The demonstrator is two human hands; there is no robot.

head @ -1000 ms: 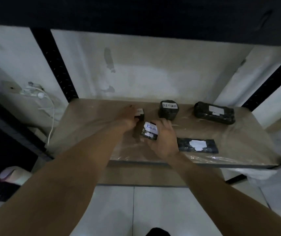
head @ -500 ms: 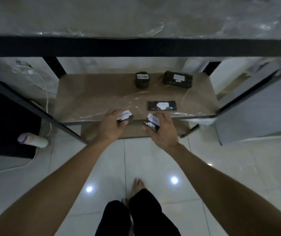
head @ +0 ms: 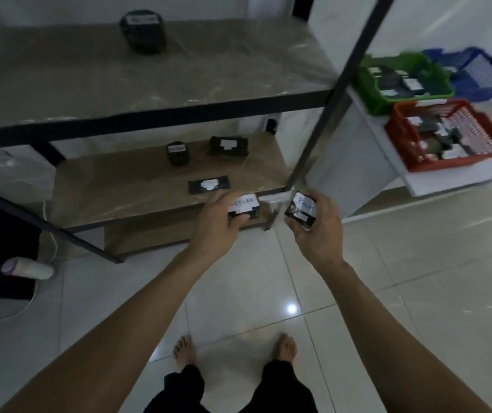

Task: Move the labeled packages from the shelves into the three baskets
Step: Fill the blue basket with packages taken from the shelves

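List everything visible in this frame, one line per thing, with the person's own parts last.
shelving unit: 1, black frame, brown boards, left
packages on shelves: 4, black, white labels; one upper, three lower
green basket: 1, right counter, holds packages
blue basket: 1, behind green
red basket: 1, nearest, holds packages
white cylinder: 1, floor left
RETURN package: 1, in left hand grip
second package: 1, label unclear, in right hand grip
bare feet: 2, bottom

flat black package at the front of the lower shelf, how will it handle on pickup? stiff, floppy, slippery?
The flat package lies low against the lower shelf, so fingers probably need an edge to get under. Its thin profile suggests it is light, perhaps slightly bendy. The dark wrap and the shelf's glossy film look smooth, so it may slide before lifting.
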